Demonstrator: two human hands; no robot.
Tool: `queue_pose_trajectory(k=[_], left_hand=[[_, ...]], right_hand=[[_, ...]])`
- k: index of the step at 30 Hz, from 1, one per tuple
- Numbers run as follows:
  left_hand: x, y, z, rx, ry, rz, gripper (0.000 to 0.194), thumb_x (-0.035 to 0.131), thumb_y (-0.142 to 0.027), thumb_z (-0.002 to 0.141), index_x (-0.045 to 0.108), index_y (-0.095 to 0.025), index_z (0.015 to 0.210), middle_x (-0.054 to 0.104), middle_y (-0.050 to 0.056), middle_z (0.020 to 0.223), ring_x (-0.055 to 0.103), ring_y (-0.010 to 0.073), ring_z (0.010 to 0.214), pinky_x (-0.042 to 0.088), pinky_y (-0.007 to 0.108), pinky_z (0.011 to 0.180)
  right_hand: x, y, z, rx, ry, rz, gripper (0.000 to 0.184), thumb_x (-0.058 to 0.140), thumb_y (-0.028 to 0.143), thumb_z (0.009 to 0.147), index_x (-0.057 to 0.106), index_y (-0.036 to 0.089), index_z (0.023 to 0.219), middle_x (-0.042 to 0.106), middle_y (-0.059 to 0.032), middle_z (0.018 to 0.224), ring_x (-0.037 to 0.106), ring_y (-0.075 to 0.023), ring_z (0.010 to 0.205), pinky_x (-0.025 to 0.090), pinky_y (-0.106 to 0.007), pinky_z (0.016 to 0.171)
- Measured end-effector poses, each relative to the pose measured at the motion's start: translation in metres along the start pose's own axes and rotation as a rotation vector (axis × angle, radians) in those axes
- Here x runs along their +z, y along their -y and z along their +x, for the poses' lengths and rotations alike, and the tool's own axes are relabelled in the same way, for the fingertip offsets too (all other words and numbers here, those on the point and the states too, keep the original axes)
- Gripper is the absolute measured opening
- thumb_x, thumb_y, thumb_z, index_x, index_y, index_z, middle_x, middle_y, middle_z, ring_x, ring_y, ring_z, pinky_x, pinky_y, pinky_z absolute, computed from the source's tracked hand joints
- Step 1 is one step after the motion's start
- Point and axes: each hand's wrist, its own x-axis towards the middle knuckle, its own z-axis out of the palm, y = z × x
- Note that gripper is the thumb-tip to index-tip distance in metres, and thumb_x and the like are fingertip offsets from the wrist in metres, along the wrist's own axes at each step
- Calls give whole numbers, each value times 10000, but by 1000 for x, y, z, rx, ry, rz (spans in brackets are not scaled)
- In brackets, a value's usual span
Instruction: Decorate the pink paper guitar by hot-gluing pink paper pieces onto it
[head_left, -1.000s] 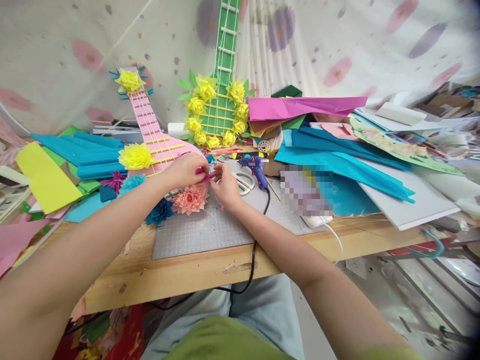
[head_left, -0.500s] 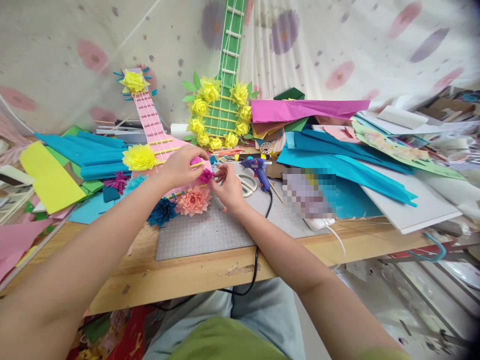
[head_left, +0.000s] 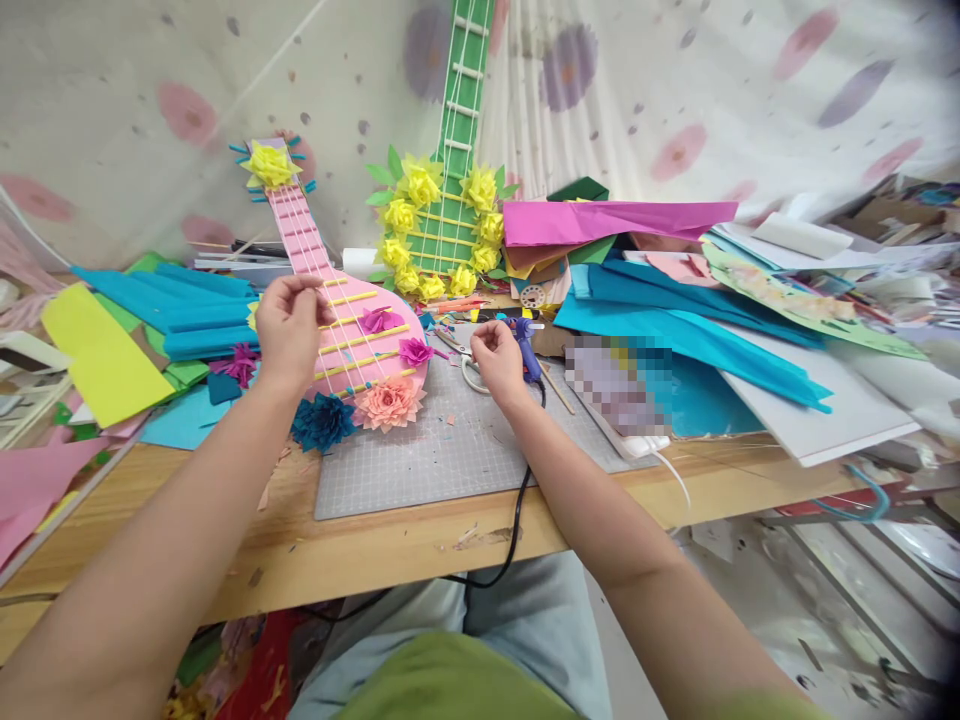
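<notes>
A pink paper guitar [head_left: 360,320] leans back on the table, with yellow crossbars and white strings. Its body carries two magenta paper flowers [head_left: 415,351], a coral flower [head_left: 389,402] and a dark blue flower [head_left: 323,424]. My left hand [head_left: 289,330] is closed at the left side of the guitar body, its fingers curled near the strings and hiding most of a yellow flower. Over the scissors [head_left: 472,373] and beside the blue glue gun [head_left: 526,352], my right hand [head_left: 498,358] holds thumb and fingers pinched together. Whatever either hand may hold is too small or hidden to make out.
Behind stands a green paper guitar [head_left: 442,225] ringed with yellow flowers. A grey cutting mat [head_left: 420,465] lies in front, crossed by the glue gun's black cord [head_left: 517,520]. Blue paper [head_left: 712,345] piles up at right, yellow paper [head_left: 105,350] at left.
My hands have come apart from the magenta flowers. The left moved left across the guitar, the right moved right toward the glue gun. Both magenta flowers now show on the guitar.
</notes>
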Motion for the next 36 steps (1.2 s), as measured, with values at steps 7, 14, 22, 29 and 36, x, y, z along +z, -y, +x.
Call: queue_pose_trajectory(k=[7,14,22,29,36], left_hand=[[-19,4,-4,-227,44,-153,204,436,-113,867,505,-168,683,283,-91,420,238,37,374,231,198,419],[-26,19,-5,-55,314,344,132,510,-225,813,457,-209,694,437,-62,481,436,92,438,345,230,462],[-34,21,2,93,337,680,64,515,-173,689,548,-212,728,610,2,714,589,153,664,465,275,622],[-15,11,-13,128,290,797,216,550,-411,785,589,-207,727,577,-7,634,537,150,620,409,268,586],[2,2,2,201,248,1003,215,464,-328,843,633,-196,843,654,38,834,587,184,776,401,290,674]], right_hand=[[-6,-1,7,96,226,101,50,626,196,730,577,192,730,612,33,622,616,-117,553,547,-284,631],[-20,-1,8,186,297,102,76,666,99,708,662,174,715,664,10,606,655,-128,562,591,-330,698],[-46,3,1,236,524,-10,83,619,107,729,665,170,700,620,31,567,594,-102,507,533,-252,569],[-51,2,-2,120,459,-289,157,566,255,783,587,179,647,517,57,502,444,-74,402,355,-216,446],[-58,1,1,287,456,-214,136,670,222,653,559,189,582,541,40,536,470,-84,458,413,-226,455]])
